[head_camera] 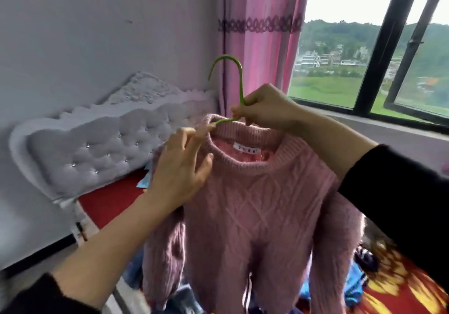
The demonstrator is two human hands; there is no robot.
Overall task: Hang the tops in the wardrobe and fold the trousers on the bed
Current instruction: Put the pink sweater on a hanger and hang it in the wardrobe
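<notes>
Head view: my right hand is curled tight round the neck of the green hanger, just under its hook, and holds it up in the air. The hook stands free above my knuckles, its tip turned to the left. My left hand is nearly flat. Its fingers are stretched out with the tips on the left rim of the collar, where the hanger's arm runs into the neck opening. Its thumb is spread apart, lower on the ribbing. That hand is blurred, but I see nothing clasped in it.

The pink sweater hangs from the hanger with its front towards me, cable knit, both sleeves dropping straight at the sides. A white label shows inside the back of the neck. My black sleeves are pushed up the forearms.

Under the sweater lies the bed with its red cover, and a heap of clothes sits on it, blue among them, too blurred to sort. A white padded headboard stands at the left against the wall. A pink curtain hangs behind the hook, beside the dark-framed window.
</notes>
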